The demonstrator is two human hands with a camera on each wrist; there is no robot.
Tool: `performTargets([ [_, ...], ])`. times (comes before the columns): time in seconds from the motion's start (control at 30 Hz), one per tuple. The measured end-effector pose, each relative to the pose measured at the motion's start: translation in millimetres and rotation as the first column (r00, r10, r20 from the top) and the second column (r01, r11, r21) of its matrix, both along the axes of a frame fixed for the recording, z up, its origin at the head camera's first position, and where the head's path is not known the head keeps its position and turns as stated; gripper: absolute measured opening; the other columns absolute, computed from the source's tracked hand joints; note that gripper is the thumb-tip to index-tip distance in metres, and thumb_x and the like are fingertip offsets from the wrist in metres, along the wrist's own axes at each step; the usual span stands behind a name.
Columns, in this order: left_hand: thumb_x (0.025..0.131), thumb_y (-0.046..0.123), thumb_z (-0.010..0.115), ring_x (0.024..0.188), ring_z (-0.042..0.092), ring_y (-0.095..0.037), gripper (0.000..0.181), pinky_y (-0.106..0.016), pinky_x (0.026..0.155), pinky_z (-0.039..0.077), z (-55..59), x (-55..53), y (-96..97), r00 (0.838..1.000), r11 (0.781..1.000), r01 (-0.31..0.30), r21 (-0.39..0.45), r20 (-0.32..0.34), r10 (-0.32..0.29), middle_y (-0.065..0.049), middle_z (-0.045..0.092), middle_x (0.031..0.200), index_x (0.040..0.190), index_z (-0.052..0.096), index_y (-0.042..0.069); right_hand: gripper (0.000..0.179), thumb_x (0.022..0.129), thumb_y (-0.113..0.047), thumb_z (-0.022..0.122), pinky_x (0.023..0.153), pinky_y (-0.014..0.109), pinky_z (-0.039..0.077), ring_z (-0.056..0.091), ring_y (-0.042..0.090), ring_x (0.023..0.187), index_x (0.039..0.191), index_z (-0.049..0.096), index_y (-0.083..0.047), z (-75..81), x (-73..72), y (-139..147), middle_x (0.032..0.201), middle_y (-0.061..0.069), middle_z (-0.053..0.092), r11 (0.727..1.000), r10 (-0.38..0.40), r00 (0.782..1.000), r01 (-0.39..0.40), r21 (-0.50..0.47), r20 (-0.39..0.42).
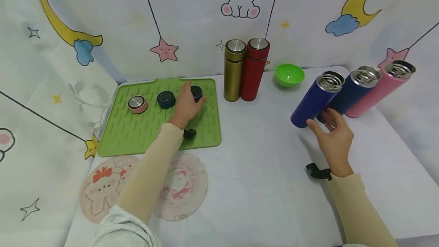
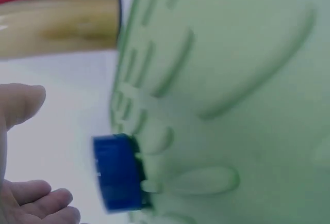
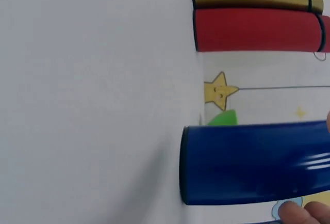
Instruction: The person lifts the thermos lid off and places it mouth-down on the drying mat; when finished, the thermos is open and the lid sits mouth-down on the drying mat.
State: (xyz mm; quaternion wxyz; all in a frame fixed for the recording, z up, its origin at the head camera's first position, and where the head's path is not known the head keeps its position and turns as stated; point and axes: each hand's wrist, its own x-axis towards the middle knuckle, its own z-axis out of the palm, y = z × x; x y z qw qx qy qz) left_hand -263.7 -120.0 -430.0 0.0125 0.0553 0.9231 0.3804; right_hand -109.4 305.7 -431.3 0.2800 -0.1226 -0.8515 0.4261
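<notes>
Fingers of the left hand (image 1: pixel 186 104) are spread, with the thumb well apart from the rest, and the blue cap (image 1: pixel 197 91) sits on the green mat (image 1: pixel 137 136) just ahead of the gap, seemingly untouched. The right hand (image 1: pixel 334 140) brackets the blue bottle (image 1: pixel 313 100), thumb on one side and fingertips on the other (whether they touch it, I cannot tell).

For a clean take, I would bring the left thumb and fingers together low on the cap's side wall, then lift straight up so its rim clears the mat's ridges. On the right, a hold round the bottle's body seems best, leaving its bare mouth alone. The navy bottle (image 1: pixel 356 87) stands close behind those fingers, so I'd close them gently to avoid a knock.

Counting, there are five bottles on the bench (image 1: pixel 253 163): three uncapped by the right fingers, the pink bottle (image 1: pixel 380 89) being farthest from them; two capped, the gold bottle (image 1: pixel 233 75) and red bottle (image 1: pixel 253 73), beyond the left fingertips to their right. Caps number three, the navy cap (image 1: pixel 166 99) and pink cap (image 1: pixel 138 104) lying left of the left fingers. One bowl (image 1: pixel 289 75) lies beyond the right fingers; two round pads (image 1: pixel 185 186) lie nearer the person than the left fingers.
</notes>
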Motion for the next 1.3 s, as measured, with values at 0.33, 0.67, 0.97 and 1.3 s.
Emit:
performTargets([
  [0.33,0.101,0.042,0.067,0.160,0.026,-0.035,0.088,-0.053,0.130,0.028,31.3,42.0,5.4,0.993,0.996,0.069,0.052,-0.099,-0.064,-0.017,0.026,0.172,0.166,0.019,0.007,0.056,0.080,-0.001,0.088,0.098,0.004,0.049,0.064,-0.010,0.109,0.132,0.070,-0.007,-1.7,24.6,-30,0.124,0.015,0.075,0.989,0.151,0.985,-0.151,0.005,-0.084],
  [0.67,0.097,0.041,0.071,0.162,0.022,-0.031,0.096,-0.054,0.131,0.025,47.6,93.8,-4.0,0.978,0.984,0.165,0.067,-0.141,-0.154,-0.008,0.020,0.175,0.168,0.014,0.012,0.067,0.082,-0.006,0.088,0.104,0.007,0.047,0.067,0.015,0.127,0.143,0.061,-0.006,-2.0,-13.5,-66,0.139,0.017,0.068,0.918,0.388,0.919,-0.379,0.115,-0.069],
  [0.97,0.095,0.044,0.074,0.165,0.011,-0.026,0.106,-0.054,0.132,0.021,24.9,145.4,-23.0,0.946,0.960,0.279,-0.013,-0.165,-0.277,-0.002,0.006,0.177,0.169,0.002,0.017,0.076,0.090,-0.020,0.083,0.114,0.056,0.048,0.054,0.037,0.142,0.156,0.047,-0.010,-0.2,-72.6,-86,0.158,0.014,0.053,0.909,0.415,0.909,-0.416,0.022,0.028],
  [1.3,0.093,0.039,0.077,0.165,0.009,-0.024,0.107,-0.057,0.131,0.021,2.5,182.9,-29.7,0.958,0.965,0.257,0.049,-0.145,-0.247,0.002,0.006,0.178,0.169,0.004,0.019,0.098,0.092,-0.037,0.080,0.126,0.057,0.034,0.036,0.039,0.155,0.167,0.021,-0.011,0.8,-137.2,-109,0.171,0.013,0.031,0.899,0.434,0.886,-0.439,-0.007,0.162],
])
